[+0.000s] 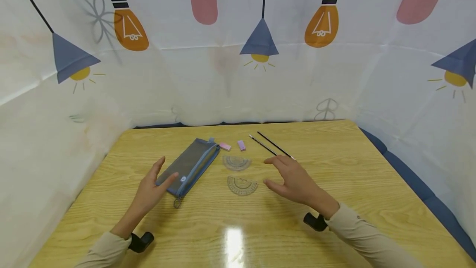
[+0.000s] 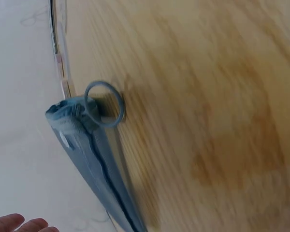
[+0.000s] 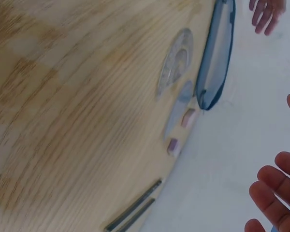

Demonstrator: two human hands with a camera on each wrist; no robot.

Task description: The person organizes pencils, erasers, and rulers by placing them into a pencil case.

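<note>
My left hand [image 1: 154, 187] hovers over the near left side of a blue zippered pencil case [image 1: 189, 164], thumb and fingers spread, holding nothing. In the left wrist view the case's ring pull [image 2: 104, 104] stands out at its near end. To the right, my right hand [image 1: 293, 179] is held above the table with its thumb apart from the fingers, and nothing in it. Left of that hand lie two clear protractors, a nearer one [image 1: 242, 186] and a farther one [image 1: 236, 163]. Two thin dark sticks [image 1: 275, 144], one with a white tip, lie just beyond its fingers.
A pink eraser [image 1: 224, 146] and a purple eraser [image 1: 241, 145] lie behind the protractors. The wooden table [image 1: 208, 235] ends at a patterned cloth wall [image 1: 230, 82] at the back and sides. A dark blue edge [image 1: 420, 183] runs along the table's right side.
</note>
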